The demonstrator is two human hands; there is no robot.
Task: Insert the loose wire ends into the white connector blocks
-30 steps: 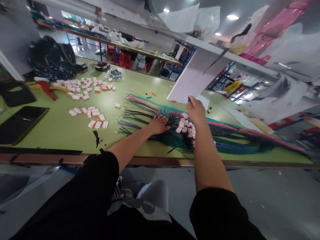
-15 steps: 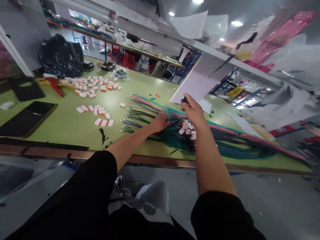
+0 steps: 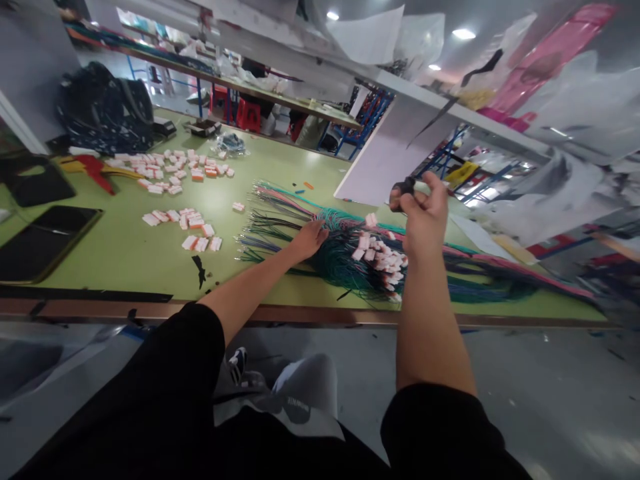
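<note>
A long bundle of thin wires [image 3: 350,267], green, black, pink and blue, stretches across the green table. My left hand [image 3: 309,241] is on the bundle near its fanned-out left ends, fingers closed over some strands; the fingertips are partly hidden among them. Raised above the bundle, my right hand [image 3: 425,210] grips a small black roll of tape [image 3: 404,188] between thumb and fingers. Many small white connectors [image 3: 385,260] sit on the wires between my hands, left of my right forearm.
More white and orange connectors [image 3: 173,167] lie loose at the left, beside a red and yellow tool [image 3: 97,173]. A phone [image 3: 47,240] lies near the left front. A dark bag [image 3: 105,110] stands behind. A white shelf panel [image 3: 385,150] rises beyond the wires.
My right hand has moved right and turned, carrying the black roll away from the wires. More connectors on the bundle now show. My left hand stays on the wires; the view has shifted slightly.
</note>
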